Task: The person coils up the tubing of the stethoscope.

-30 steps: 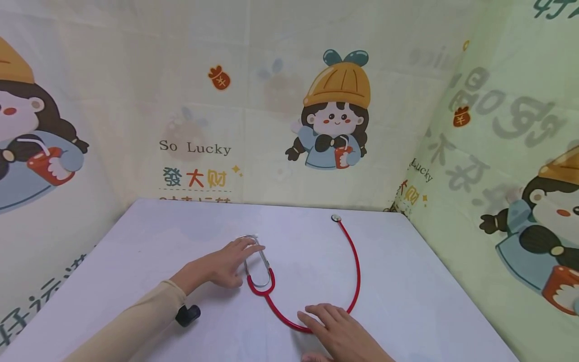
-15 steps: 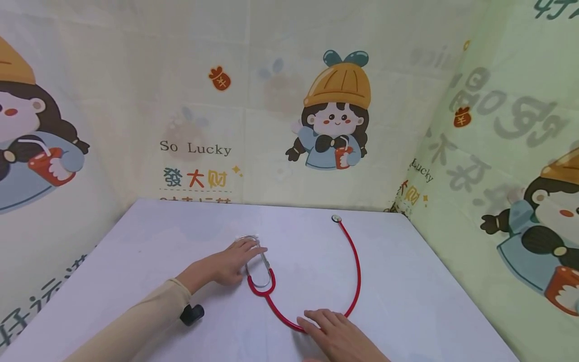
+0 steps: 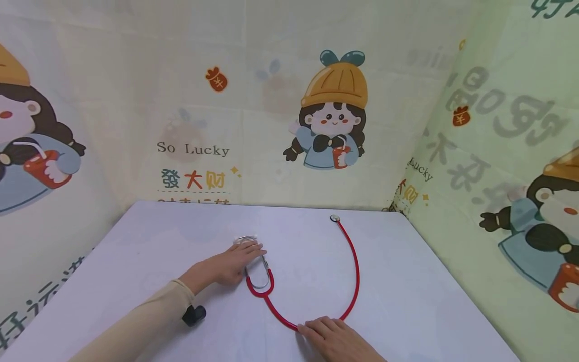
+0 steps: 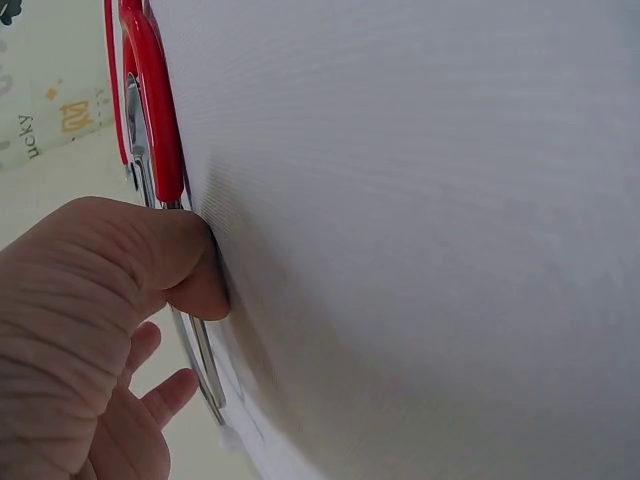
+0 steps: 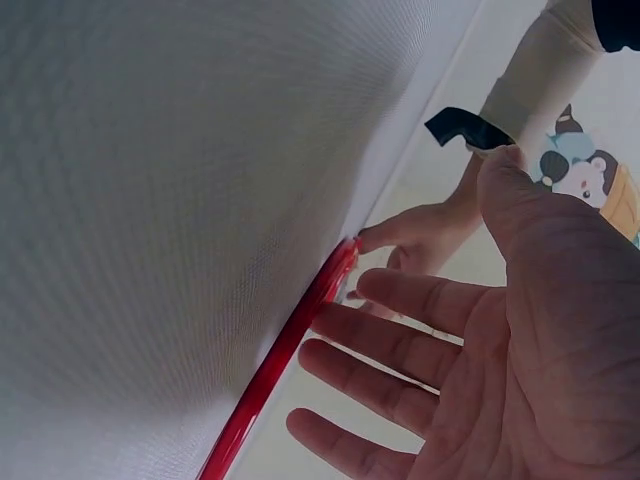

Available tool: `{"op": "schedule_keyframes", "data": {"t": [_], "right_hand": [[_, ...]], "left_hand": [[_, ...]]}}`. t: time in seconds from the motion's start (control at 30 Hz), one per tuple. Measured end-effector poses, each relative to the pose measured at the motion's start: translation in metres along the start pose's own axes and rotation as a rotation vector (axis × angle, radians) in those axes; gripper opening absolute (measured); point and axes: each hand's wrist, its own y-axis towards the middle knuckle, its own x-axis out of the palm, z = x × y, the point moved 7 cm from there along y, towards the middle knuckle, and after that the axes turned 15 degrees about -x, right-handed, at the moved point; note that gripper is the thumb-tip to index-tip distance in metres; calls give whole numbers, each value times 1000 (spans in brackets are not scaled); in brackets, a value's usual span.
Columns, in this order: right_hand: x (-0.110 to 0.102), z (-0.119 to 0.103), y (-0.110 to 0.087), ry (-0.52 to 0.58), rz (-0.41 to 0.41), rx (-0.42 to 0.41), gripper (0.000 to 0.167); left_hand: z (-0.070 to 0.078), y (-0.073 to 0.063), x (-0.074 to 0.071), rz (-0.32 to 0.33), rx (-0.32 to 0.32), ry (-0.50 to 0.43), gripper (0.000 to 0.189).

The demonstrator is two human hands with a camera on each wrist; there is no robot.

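A stethoscope with red tubing (image 3: 357, 271) lies on the white table, its loop bulging toward the near side. Its round chest piece (image 3: 334, 218) is at the back right. The metal ear tubes (image 3: 265, 262) lie left of centre, partly covered by my left hand (image 3: 231, 265). In the left wrist view the thumb (image 4: 195, 260) is right at the metal tubes, with other fingers extended beyond them. My right hand (image 3: 338, 340) is low over the tubing's near bend. In the right wrist view its fingers are spread and nearly straight, fingertips at the red tube (image 5: 280, 355).
The white tabletop (image 3: 407, 301) ends against a cloth backdrop (image 3: 271, 125) printed with cartoon figures, which also runs along both sides. A black wrist device (image 3: 194, 315) hangs below the left sleeve (image 3: 140, 322).
My right hand has sunk slightly toward the near edge, fingertips at the tubing. My left hand has settled lower over the ear tubes. The stethoscope lies almost as before.
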Motion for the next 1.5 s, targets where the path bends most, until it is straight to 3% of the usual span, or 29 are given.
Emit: {"op": "schedule_keyframes", "data": {"t": [0.3, 0.57, 0.77, 0.9, 1.17, 1.5], "right_hand": [[2, 1, 3, -2, -42, 16, 74], [2, 2, 9, -80, -41, 35, 45], [3, 5, 8, -43, -41, 56, 46], [2, 5, 7, -12, -33, 52, 42], [-6, 1, 3, -45, 39, 9, 18], [-17, 0, 2, -30, 117, 27, 16]], "left_hand": [[-2, 3, -3, 19, -38, -15, 75], [0, 1, -7, 19, -52, -11, 75], [0, 1, -5, -1, -70, 26, 74], [-1, 0, -3, -2, -60, 18, 64], [0, -5, -9, 10, -6, -11, 26], [-4, -11, -11, -12, 5, -26, 22]]}}
